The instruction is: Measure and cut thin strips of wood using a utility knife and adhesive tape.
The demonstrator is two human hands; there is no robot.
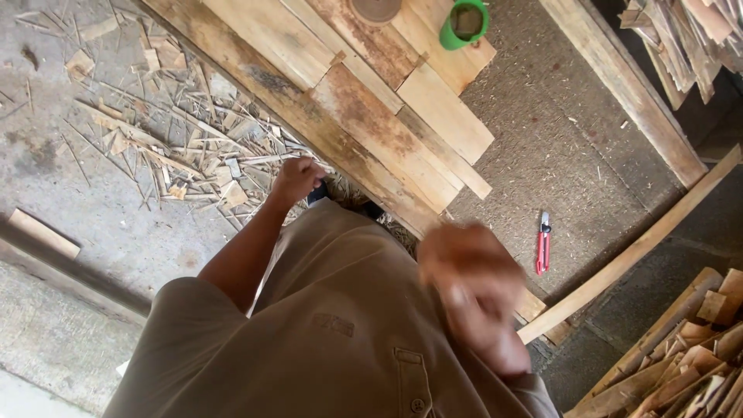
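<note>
Left hand (pixel 296 179) fisted over splintery scraps (pixel 193 147) — right hand (pixel 476 290) blurred, grip unclear.

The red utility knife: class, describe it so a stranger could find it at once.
Start at the stack of wooden boards across the top. Move right onto the grey mat; the red utility knife lies there alone, beside a long plank. It is the only red thing.

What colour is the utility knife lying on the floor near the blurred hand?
Red, with a dark blade end; the utility knife shows clearly in the head view, right of the blurred hand.
</note>
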